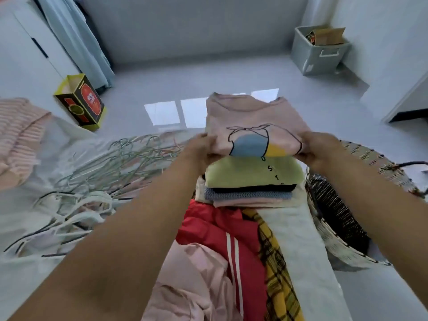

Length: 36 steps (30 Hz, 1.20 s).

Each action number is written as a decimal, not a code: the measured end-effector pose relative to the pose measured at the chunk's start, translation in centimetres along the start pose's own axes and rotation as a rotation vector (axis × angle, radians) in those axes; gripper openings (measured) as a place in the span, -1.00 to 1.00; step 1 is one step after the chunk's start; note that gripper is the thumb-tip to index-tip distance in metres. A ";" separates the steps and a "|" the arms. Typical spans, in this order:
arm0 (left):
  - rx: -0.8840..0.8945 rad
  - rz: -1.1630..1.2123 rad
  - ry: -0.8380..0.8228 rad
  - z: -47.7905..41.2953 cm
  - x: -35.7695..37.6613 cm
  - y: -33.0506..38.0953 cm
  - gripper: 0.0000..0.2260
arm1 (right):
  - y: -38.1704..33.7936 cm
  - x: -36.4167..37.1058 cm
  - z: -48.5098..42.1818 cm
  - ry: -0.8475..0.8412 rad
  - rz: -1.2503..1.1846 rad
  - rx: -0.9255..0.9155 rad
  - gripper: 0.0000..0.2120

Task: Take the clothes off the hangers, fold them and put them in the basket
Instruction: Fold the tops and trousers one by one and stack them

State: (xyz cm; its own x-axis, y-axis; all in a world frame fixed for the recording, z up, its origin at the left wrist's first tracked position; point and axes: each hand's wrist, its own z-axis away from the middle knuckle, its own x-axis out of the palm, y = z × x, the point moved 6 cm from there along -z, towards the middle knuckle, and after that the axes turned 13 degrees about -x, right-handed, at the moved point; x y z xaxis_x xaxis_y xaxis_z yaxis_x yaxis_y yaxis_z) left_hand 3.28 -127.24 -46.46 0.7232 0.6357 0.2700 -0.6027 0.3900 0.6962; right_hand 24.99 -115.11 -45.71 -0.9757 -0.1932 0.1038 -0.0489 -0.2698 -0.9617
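Observation:
A folded pink shirt (pixel 252 121) with a blue and yellow print lies on top of a stack of folded clothes (pixel 250 181): green, black, blue-grey and pink layers. My left hand (pixel 201 147) grips the pink shirt's left edge and my right hand (pixel 317 147) grips its right edge. A woven basket (pixel 342 218) with a dark mesh lining stands to the right of the stack, beside the bed. Several bare hangers (pixel 92 181) lie in a heap on the white sheet at the left.
Unfolded clothes lie near me: a red garment with white stripes (pixel 220 232), a yellow plaid one (pixel 275 262), a pink one (pixel 192 286). A striped pink garment (pixel 20 135) lies far left. A yellow-red box (pixel 81 103) and a grey bin (pixel 319 52) stand on the floor.

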 end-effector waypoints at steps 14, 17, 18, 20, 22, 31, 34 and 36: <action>-0.074 0.023 0.108 -2.3 -3.5 -9.2 -0.77 | 9.7 -3.2 -1.3 0.046 0.052 0.071 -0.85; -0.113 0.016 0.145 -0.7 -4.7 -10.2 -0.85 | 9.9 -3.6 -0.9 0.095 -0.043 0.074 -0.92; -0.109 -0.029 0.184 0.0 -5.9 -11.1 -0.85 | 10.1 -3.5 -0.3 0.104 -0.103 0.083 -0.91; -0.018 -0.359 0.364 2.0 -9.9 -13.2 -0.89 | 10.9 -3.2 1.8 0.099 -0.182 0.105 -0.91; 0.120 -0.797 0.591 5.0 -14.6 -15.7 -0.90 | 12.7 -2.2 4.9 0.042 -0.139 0.125 -0.89; 0.525 -1.243 0.748 12.8 -20.5 -22.9 -0.70 | 24.2 6.5 21.8 -0.528 0.517 0.110 -0.96; 0.438 -1.122 0.861 13.2 -23.5 -21.9 -0.62 | 24.6 7.1 23.8 -0.443 0.673 -0.017 -0.65; 0.424 -1.075 0.895 13.6 -24.6 -21.5 -0.59 | 23.9 7.4 23.9 -0.393 0.642 -0.019 -0.49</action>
State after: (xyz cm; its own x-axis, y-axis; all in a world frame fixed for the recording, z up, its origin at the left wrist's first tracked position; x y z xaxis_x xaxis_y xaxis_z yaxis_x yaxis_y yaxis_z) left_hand 3.02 -160.33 -58.96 0.2090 0.4257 -0.8804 0.3378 0.8134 0.4735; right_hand 21.70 -145.60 -61.88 -0.6656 -0.6304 -0.3995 0.4968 0.0252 -0.8675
